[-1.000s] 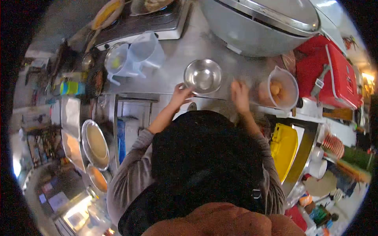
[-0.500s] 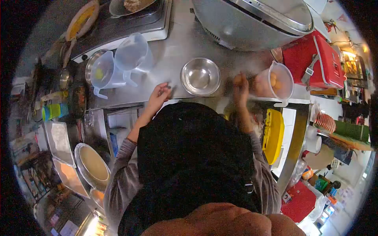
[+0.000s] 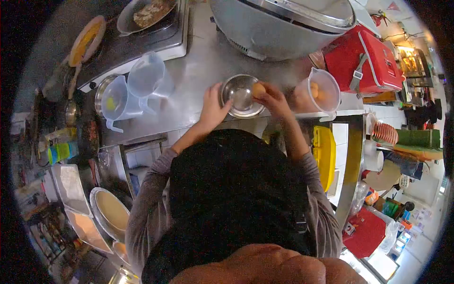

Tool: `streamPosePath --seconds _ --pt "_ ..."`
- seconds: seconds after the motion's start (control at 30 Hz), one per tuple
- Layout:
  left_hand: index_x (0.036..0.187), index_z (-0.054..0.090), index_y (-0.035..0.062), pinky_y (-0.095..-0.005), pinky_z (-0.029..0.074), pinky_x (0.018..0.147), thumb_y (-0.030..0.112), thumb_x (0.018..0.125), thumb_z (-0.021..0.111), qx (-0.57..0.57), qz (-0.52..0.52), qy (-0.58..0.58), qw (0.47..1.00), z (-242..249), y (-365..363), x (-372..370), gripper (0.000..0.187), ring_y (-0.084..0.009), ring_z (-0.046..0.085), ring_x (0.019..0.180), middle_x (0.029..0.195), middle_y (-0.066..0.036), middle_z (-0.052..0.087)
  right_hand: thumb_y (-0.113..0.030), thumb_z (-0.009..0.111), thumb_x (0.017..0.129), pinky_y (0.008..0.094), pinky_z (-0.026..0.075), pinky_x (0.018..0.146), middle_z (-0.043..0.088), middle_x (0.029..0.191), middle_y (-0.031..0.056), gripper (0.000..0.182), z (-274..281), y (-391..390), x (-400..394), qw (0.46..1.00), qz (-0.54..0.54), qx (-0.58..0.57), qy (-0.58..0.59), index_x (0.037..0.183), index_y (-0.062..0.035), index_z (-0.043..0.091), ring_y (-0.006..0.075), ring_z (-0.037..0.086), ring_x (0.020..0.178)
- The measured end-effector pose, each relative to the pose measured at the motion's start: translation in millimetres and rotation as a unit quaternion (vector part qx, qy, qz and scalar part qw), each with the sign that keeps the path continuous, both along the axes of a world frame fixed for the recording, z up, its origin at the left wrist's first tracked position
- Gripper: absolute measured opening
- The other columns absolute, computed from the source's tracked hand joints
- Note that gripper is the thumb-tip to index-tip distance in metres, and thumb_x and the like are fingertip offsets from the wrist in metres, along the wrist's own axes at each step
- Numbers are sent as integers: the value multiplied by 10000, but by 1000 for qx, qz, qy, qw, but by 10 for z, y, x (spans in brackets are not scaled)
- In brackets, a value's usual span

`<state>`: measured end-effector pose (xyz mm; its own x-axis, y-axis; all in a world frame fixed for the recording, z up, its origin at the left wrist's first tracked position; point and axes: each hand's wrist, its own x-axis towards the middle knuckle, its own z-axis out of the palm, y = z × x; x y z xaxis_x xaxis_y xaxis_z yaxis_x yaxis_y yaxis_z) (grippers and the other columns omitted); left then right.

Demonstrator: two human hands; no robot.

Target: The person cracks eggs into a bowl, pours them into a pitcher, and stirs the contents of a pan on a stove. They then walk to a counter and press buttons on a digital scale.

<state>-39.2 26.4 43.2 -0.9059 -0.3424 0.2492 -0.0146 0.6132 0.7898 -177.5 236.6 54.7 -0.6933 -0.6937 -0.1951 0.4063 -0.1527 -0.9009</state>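
A shiny metal bowl [image 3: 240, 97] rests on the steel counter [image 3: 196, 66]. My left hand [image 3: 214, 106] is at the bowl's left side, its thumb on the rim and its fingers around the outside. In my right hand [image 3: 273, 100] a brown egg [image 3: 258, 90] is pinched over the bowl's right rim. Right of that hand stands a translucent plastic jug [image 3: 327, 94] with several brown eggs in it. The inside of the bowl looks empty.
Two translucent jugs [image 3: 146, 78] stand at the left near a stove [image 3: 172, 40] with a pan [image 3: 124, 21]. A large grey appliance [image 3: 279, 35] is behind the bowl, and a red bag [image 3: 347, 61] is at the back right.
My left hand has moved right, onto the bowl. My right hand, blurred before beside the bowl, has come left with the egg to the bowl's rim. The camera view has shifted slightly.
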Motion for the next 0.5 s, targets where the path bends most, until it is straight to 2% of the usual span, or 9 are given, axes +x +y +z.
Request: streamPosePath --seconds 0.07,0.17,0.23,0.27,0.37,0.43,0.5 --pt "1302 464 49 -408 465 905 243 803 721 -19 -85 81 993 395 14 -193 594 -330 542 1100 1233 -199 501 -119 612 909 315 529 864 557 1205 148 441 6 -48 -45 998 33 28 38 1291 29 451 222 611 1024" --pt "1244 544 66 -342 505 833 223 785 736 69 -202 75 974 516 79 -463 522 -267 597 1009 1200 -154 548 -124 618 911 289 525 833 589 1161 118 452 -17 -99 -138 993 66 67 68 1312 9 459 181 609 1012" --pt "1199 581 58 -327 511 822 170 782 736 99 -180 -7 979 433 69 -532 459 -230 618 952 1158 -131 590 -125 622 911 274 521 808 610 1130 97 455 -59 -111 -196 992 73 77 63 1326 -14 472 159 613 991" --pt "1177 600 54 -319 514 817 144 780 736 112 -168 -49 978 387 61 -564 428 -211 629 923 1137 -119 611 -132 629 908 271 521 803 618 1121 93 455 -74 -114 -246 987 90 88 99 1324 -21 482 152 613 981" --pt "1147 620 57 -289 523 784 141 764 740 169 -170 -60 969 286 75 -593 410 -163 646 871 1042 -91 658 -144 649 895 264 518 792 637 1098 84 456 -39 -105 -285 969 126 117 179 1315 -33 510 132 613 946" --pt "1138 627 59 -285 521 788 175 747 755 155 -142 -95 973 338 100 -574 427 -156 651 874 1000 -88 676 -140 658 884 263 515 793 646 1089 80 453 94 -144 -249 962 134 129 199 1303 -28 527 120 615 917" --pt "1127 637 60 -282 521 789 210 728 770 152 -120 -119 974 365 119 -553 446 -149 657 870 972 -85 689 -186 710 829 296 524 773 680 1039 84 479 39 -161 -253 952 131 152 230 1267 -53 570 132 637 871"
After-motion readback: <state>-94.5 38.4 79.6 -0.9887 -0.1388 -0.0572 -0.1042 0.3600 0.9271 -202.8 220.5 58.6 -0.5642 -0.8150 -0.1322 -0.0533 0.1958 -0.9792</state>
